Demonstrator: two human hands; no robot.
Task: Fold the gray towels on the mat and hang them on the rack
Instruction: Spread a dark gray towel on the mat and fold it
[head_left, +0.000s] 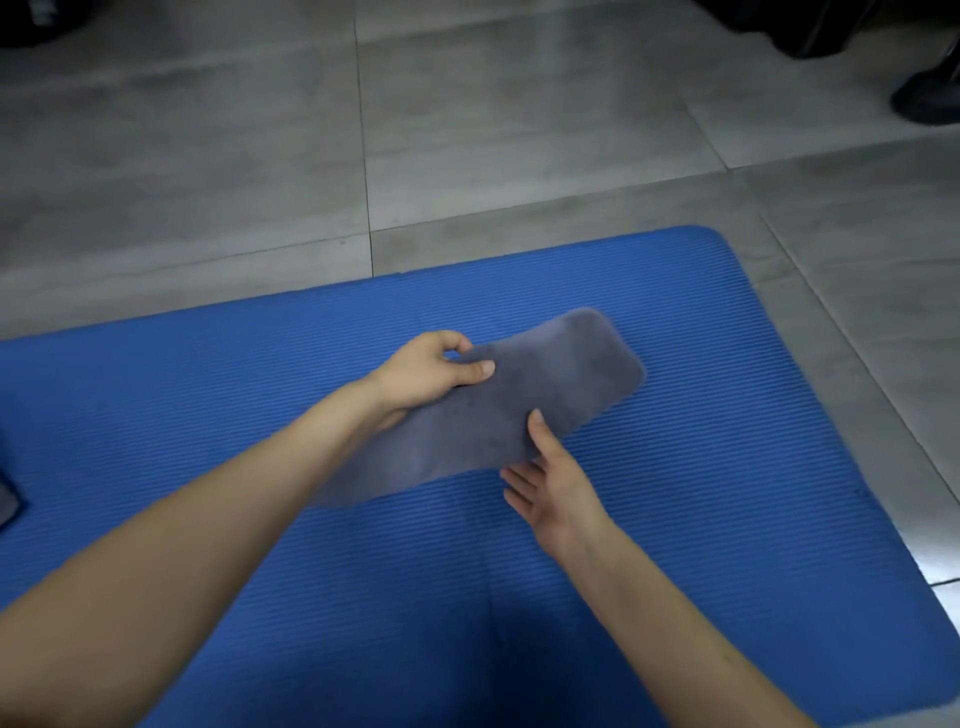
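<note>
Blue mat (727, 493) bears a gray towel (550, 379), left hand (426, 371) pinching it, right hand (553, 493) flat under its edge; shoe (930, 96) beyond.

I see a plain gray towel (498, 410) on a blue, finely ribbed mat (727, 467), over mottled gray floor tiles (519, 130).

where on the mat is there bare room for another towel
Bare mat lies right of the gray towel, up to its right edge, and left of the left hand, along the far edge. The middle is crowded: that hand and the right hand are on the towel.
</note>
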